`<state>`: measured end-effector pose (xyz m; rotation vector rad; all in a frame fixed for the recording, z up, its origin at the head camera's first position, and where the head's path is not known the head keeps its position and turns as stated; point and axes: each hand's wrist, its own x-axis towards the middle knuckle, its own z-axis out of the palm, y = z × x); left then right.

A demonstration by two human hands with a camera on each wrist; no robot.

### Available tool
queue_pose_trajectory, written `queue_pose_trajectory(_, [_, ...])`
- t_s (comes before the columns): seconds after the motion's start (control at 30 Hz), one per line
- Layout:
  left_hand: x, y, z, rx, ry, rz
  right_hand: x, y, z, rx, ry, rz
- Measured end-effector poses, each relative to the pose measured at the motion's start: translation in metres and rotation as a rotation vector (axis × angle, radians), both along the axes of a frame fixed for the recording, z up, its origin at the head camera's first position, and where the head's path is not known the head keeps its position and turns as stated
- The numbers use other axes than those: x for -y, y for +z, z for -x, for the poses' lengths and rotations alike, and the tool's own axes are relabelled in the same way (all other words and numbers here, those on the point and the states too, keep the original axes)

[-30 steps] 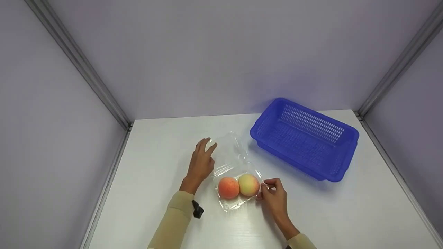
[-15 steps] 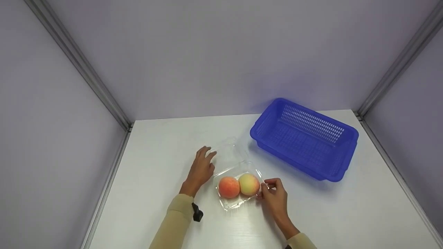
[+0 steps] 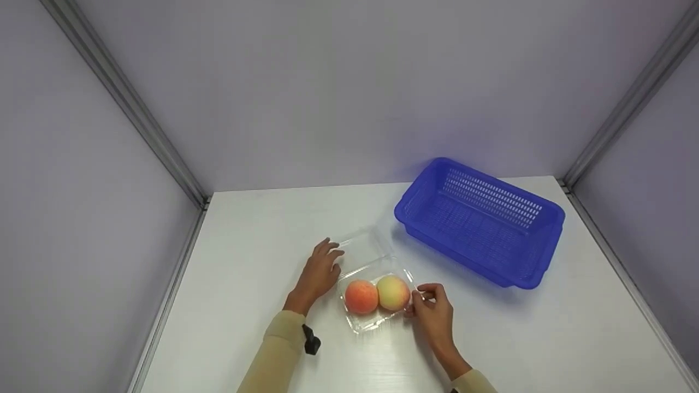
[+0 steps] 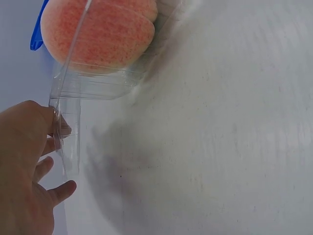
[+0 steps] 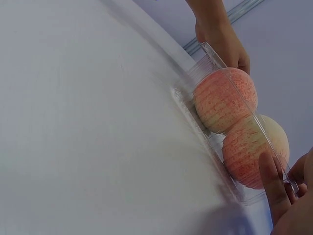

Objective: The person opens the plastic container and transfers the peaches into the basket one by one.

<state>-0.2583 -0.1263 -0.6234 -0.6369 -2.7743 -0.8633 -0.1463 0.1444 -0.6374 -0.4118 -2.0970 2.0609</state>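
Observation:
An open clear plastic clamshell container (image 3: 374, 326) lies on the white table with its lid (image 3: 363, 248) folded back on the far side. Two peaches sit side by side in its base: an orange-red peach (image 3: 361, 297) on the left and a pale yellow peach (image 3: 393, 293) on the right. My left hand (image 3: 318, 274) is at the lid's left edge, its spread fingers touching the plastic. At the container's right rim, my right hand (image 3: 434, 316) pinches the edge; in the right wrist view the thumb (image 5: 272, 178) lies on the near side of the rim.
A blue perforated plastic basket (image 3: 458, 252) stands at the back right of the white table (image 3: 256, 245). Pale walls with grey metal rails (image 3: 125, 109) close in the back and sides.
The lid's far edge has come nearer to the base in the head view. My left hand has moved slightly toward me with it. The right hand stays at the rim.

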Motion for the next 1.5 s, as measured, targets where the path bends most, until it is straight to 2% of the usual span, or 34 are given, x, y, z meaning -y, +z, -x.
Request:
queue_pose_trajectory(0.2, [-0.002, 0.003, -0.006, 0.057, 0.017, -0.022, 0.000, -0.001, 0.001, -0.002, -0.012, -0.014])
queue_pose_trajectory(0.4, [-0.003, 0.005, -0.012, 0.059, 0.039, -0.044, 0.000, -0.002, 0.001, -0.001, -0.019, -0.015])
queue_pose_trajectory(0.57, [-0.003, 0.008, -0.017, 0.057, 0.097, -0.055, 0.000, -0.002, 0.001, 0.007, -0.009, -0.004])
queue_pose_trajectory(0.9, [-0.005, 0.019, -0.037, 0.056, 0.249, -0.214, -0.001, 0.000, -0.002, 0.008, -0.017, -0.022])
queue_pose_trajectory(1.23, [-0.014, 0.018, -0.063, 0.102, 0.279, -0.336, -0.003, -0.002, 0.000, 0.023, -0.017, -0.043])
queue_pose_trajectory(1.5, [-0.022, 0.012, -0.075, 0.187, 0.335, -0.439, -0.003, -0.003, 0.000, 0.013, -0.016, -0.045])
